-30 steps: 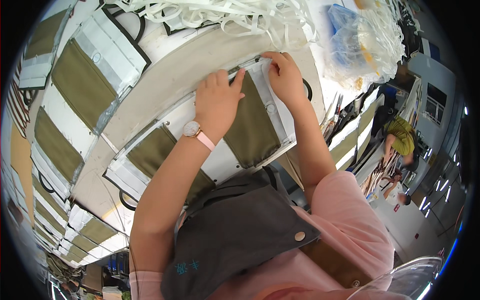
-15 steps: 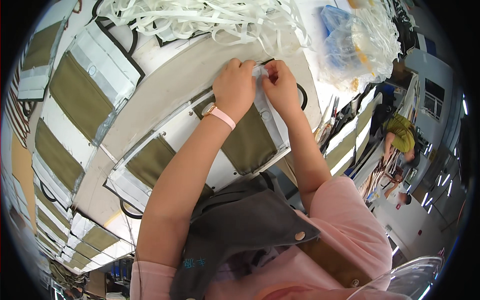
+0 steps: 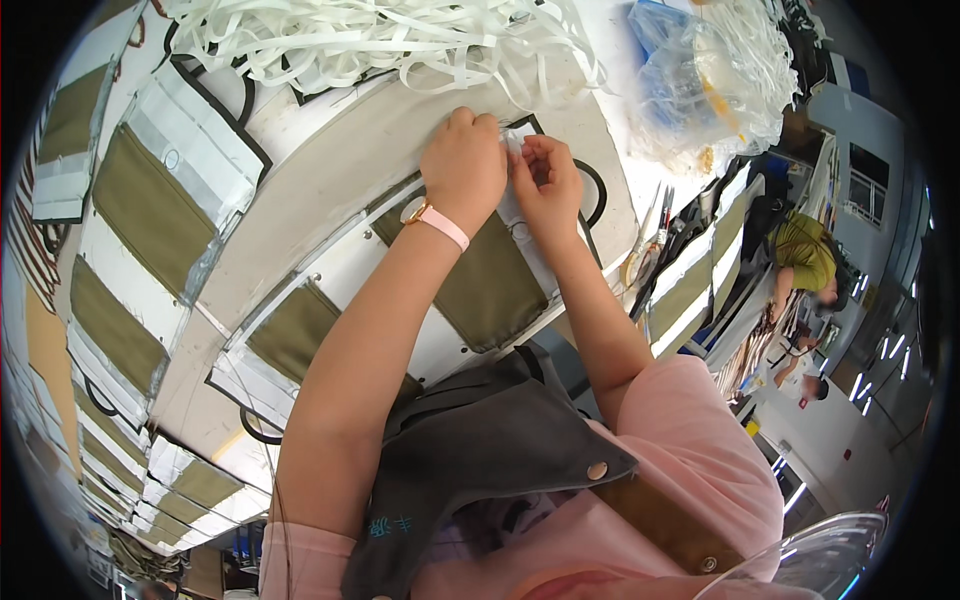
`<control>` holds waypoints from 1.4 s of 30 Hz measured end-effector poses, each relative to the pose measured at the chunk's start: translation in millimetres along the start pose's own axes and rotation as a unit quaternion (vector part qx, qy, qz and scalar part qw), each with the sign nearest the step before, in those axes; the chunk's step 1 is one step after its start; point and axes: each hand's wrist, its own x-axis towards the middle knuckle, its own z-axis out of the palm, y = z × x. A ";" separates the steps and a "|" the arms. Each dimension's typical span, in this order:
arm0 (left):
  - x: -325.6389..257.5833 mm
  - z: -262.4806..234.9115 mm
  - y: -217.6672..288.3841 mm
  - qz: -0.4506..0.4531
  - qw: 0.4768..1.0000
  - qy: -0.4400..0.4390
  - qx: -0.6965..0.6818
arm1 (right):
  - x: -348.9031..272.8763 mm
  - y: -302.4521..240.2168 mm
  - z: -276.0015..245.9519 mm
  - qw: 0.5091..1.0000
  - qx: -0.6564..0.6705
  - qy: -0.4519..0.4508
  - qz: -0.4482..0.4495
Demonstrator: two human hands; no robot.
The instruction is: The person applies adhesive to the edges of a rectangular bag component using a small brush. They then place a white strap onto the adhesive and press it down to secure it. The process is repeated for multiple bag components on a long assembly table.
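Note:
An olive-and-white fabric panel (image 3: 490,285) with black edging lies in front of me over a white board (image 3: 385,272) with small metal studs. My left hand (image 3: 463,165), a pink-strapped watch on its wrist, is curled down at the panel's far edge; its fingertips are mostly hidden. Close beside it, my right hand (image 3: 548,190) pinches the white edge strip (image 3: 514,145) between thumb and fingers. The strip runs between both hands, near a black-edged corner. A black loop handle (image 3: 599,188) sticks out to the right of my right hand.
A tangled heap of white strips (image 3: 390,45) covers the far side. At the far right sits a clear plastic bag (image 3: 690,85); scissors (image 3: 661,215) lie nearer. More olive-and-white panels (image 3: 160,205) spread leftward. A person in a green top (image 3: 806,250) works at the right.
Both hands have shifted slightly left and remain at the panel's far edge. The right fingers sit a little lower, and more of the black-edged corner shows. The whole view has shifted slightly.

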 end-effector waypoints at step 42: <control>-50.7 -14.2 -31.3 0.192 0.974 0.021 0.115 | 4.7 -10.0 5.4 0.935 -0.265 -0.053 -0.230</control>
